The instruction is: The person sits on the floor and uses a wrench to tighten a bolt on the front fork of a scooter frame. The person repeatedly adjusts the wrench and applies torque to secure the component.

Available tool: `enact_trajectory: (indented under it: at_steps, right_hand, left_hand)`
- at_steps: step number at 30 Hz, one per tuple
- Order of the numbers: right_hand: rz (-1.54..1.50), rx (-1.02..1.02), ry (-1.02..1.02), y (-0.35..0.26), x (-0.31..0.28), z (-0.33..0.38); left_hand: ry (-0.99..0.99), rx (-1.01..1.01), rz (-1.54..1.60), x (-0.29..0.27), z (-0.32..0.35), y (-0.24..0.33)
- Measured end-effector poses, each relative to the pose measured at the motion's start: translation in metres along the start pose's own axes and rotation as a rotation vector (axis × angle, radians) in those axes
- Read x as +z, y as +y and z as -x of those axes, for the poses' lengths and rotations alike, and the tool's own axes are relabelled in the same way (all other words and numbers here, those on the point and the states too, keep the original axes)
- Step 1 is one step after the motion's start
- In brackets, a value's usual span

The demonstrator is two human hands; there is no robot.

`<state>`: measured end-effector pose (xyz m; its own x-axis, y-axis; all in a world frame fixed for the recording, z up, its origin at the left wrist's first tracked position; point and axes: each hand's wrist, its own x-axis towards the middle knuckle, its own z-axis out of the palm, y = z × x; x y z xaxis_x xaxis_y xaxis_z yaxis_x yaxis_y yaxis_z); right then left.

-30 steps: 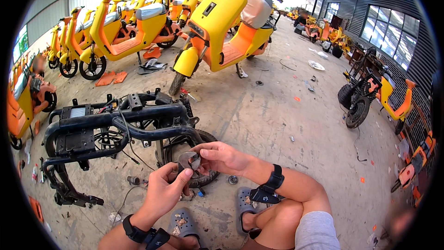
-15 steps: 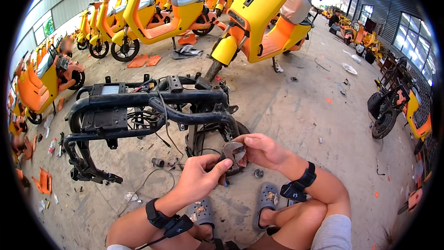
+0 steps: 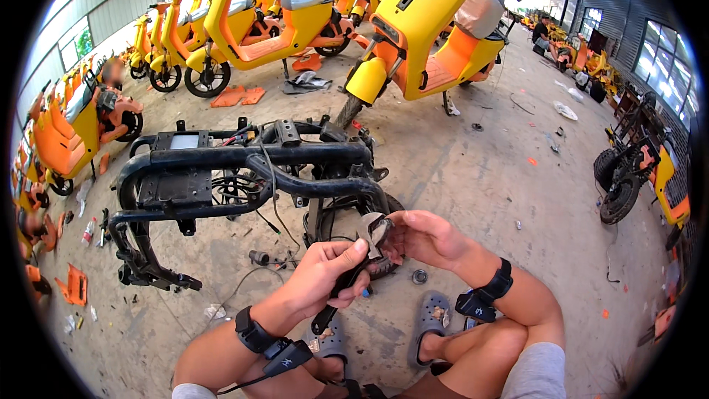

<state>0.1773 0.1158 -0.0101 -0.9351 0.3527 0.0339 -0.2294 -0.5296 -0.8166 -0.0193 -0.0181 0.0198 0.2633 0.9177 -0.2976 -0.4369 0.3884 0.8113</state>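
Note:
Between my hands is an adjustable wrench (image 3: 375, 233) with a wide silver head and a black handle. My left hand (image 3: 323, 273) is wrapped round its handle, the thumb lying up near the head, and the handle's end sticks out below. My right hand (image 3: 430, 238) curls its fingers at the jaws; its fingertips are partly hidden behind the head. Just beyond them lies a bare black scooter frame (image 3: 310, 154) with loose cables and a wheel (image 3: 395, 210), partly covered by my hands.
A small round metal part (image 3: 419, 276) lies right of my hands, and a dark cylindrical connector (image 3: 258, 257) left of them. Yellow scooters (image 3: 417, 22) stand behind the frame. Orange panels (image 3: 75, 284) are scattered left. A partly stripped scooter (image 3: 620, 196) stands right; a person (image 3: 541, 33) sits far back.
My left hand has turned the wrench, so its head tips upright and the black handle now shows below my palm. The right thumb has drawn back a little from the jaws.

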Motion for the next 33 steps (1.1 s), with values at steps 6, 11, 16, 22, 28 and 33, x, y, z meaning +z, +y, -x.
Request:
enact_trajectory:
  at_steps: [6,11,16,22,28,33]
  right_hand:
    - [0.034,-0.03,0.162,-0.006,0.018,-0.002]
    - [-0.013,0.015,0.249,-0.002,0.022,-0.005]
    - [0.039,-0.049,0.291,0.0,0.029,-0.001]
    - [0.276,-0.07,0.28,0.003,0.048,-0.001]
    - [0.363,-0.163,0.272,0.006,0.048,0.001]
    - [0.34,-0.173,0.272,0.007,0.052,0.003]
  left_hand:
    - [-0.092,0.039,0.036,-0.003,0.003,-0.002]
    - [-0.1,0.052,-0.022,0.0,0.005,-0.004]
    - [-0.115,-0.011,0.174,-0.005,-0.002,-0.004]
    - [-0.164,-0.039,0.277,-0.012,-0.004,-0.009]
    - [-0.203,-0.021,0.25,-0.014,-0.005,-0.01]
    - [-0.179,-0.018,0.208,-0.01,-0.004,-0.009]
